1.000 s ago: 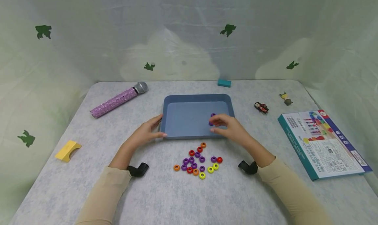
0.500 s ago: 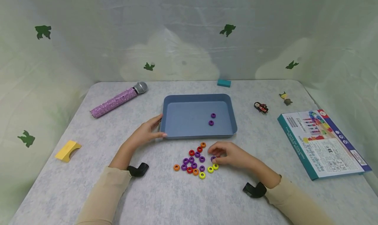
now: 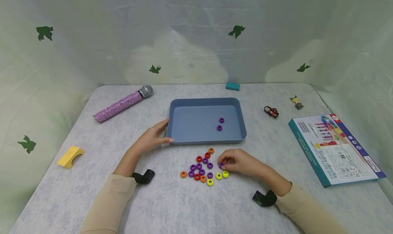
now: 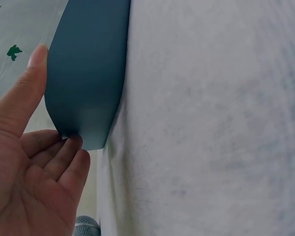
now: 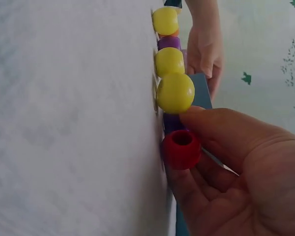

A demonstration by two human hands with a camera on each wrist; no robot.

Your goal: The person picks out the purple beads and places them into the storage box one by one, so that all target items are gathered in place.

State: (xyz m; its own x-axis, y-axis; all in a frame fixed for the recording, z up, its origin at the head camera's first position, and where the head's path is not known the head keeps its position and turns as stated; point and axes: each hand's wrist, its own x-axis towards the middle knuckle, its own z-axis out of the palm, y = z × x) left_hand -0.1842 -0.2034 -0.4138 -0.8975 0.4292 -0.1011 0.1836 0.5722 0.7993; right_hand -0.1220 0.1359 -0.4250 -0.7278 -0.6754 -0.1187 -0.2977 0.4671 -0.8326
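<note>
My left hand [image 3: 151, 138] holds the near left corner of a blue tray [image 3: 196, 142]; in the left wrist view its thumb lies along the tray's rim and its bent fingers touch the end wall. Two purple beads [image 3: 219, 128] lie inside the tray, toward the right. On the table in front of it, my right hand [image 3: 241, 161] pinches a purple bead [image 3: 221, 165] between thumb and fingers. A red bead [image 5: 182, 150] sits against those fingers in the right wrist view, hidden by the hand from the head view. Yellow beads [image 3: 225, 174] lie close by.
Several purple, red, orange and yellow beads [image 3: 199, 166] are scattered left of my right hand. A glitter microphone [image 3: 119, 107], a yellow arch block [image 3: 70, 157], a teal block [image 3: 233, 86], two small figures [image 3: 271, 112] and a flat box [image 3: 337, 150] stand farther out.
My right hand has come from over the tray down to the beads and now pinches a purple one. One yellow bead has shifted slightly right. My left hand has stayed at the tray.
</note>
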